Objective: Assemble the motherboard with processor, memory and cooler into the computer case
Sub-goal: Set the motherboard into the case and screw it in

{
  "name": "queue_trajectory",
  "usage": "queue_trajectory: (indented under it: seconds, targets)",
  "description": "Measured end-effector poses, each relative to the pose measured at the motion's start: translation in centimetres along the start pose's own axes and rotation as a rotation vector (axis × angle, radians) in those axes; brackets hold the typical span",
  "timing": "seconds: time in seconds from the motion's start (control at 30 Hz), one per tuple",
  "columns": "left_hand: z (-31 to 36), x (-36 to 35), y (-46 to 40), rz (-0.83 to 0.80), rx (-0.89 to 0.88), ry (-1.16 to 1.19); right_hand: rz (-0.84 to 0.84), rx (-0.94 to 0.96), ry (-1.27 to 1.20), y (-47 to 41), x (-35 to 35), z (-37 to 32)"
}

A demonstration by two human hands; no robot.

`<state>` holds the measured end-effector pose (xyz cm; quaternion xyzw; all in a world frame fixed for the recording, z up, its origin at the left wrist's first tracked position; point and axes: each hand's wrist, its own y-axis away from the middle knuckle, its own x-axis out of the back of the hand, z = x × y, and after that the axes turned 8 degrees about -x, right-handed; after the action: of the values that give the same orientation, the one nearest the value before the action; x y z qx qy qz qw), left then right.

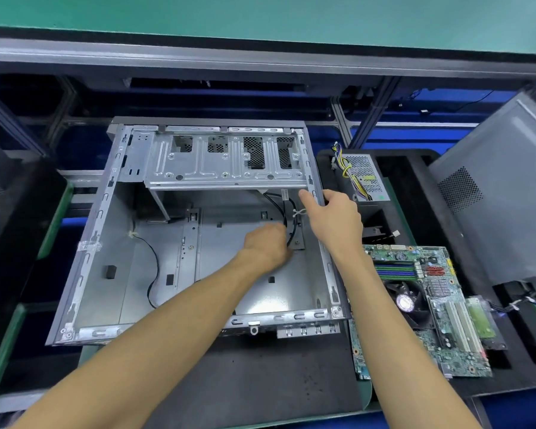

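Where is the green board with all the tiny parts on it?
In the head view the motherboard lies flat at the right, outside the open computer case, just beyond the right forearm, with the power supply behind it.

The computer case [112, 267] is bare, dull-sheened sheet metal; the mat [260, 376] beneath looks matt black and scuffed.

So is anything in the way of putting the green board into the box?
Yes. Both hands, left and right, and loose black cables sit inside the case. The board lies outside, right of it.
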<state>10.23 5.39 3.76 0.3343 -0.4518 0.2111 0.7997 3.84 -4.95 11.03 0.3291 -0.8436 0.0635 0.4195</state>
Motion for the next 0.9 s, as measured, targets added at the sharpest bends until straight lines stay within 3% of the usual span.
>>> queue_trajectory:
  seconds: [0.2,0.3,0.37,0.47,0.57,0.67,0.8,0.9]
  targets:
    - [-1.0,1.9,0.7,-0.14,0.013,0.174,0.003,0.003,0.007,0.2,0.1,0.0]
    - [-1.4,4.1,2.4,-0.098,0.011,0.266,0.021,0.071,0.034,0.2,0.2,0.0]
    - [-2.3,6.4,3.9,-0.045,0.005,0.263,0.056,0.165,-0.007,0.5,0.4,0.1]
    - [-4.0,9.9,6.3,-0.017,0.011,0.267,0.155,0.468,-0.112,1.3,0.9,-0.3]
    - [-4.7,13.3,7.8,0.003,0.029,0.405,-0.053,0.65,-0.064,1.9,0.2,-1.9]
    - [-4.4,15.3,8.0,0.028,0.015,0.536,-0.281,0.748,0.159,2.1,-1.8,-4.4]
    - [-5.4,16.4,8.5,0.044,-0.022,0.791,-0.19,0.766,0.172,0.7,-2.8,-7.3]
    - [-7.5,16.9,8.2,0.151,0.039,1.04,-0.158,0.666,0.021,-0.9,-3.4,-7.8]
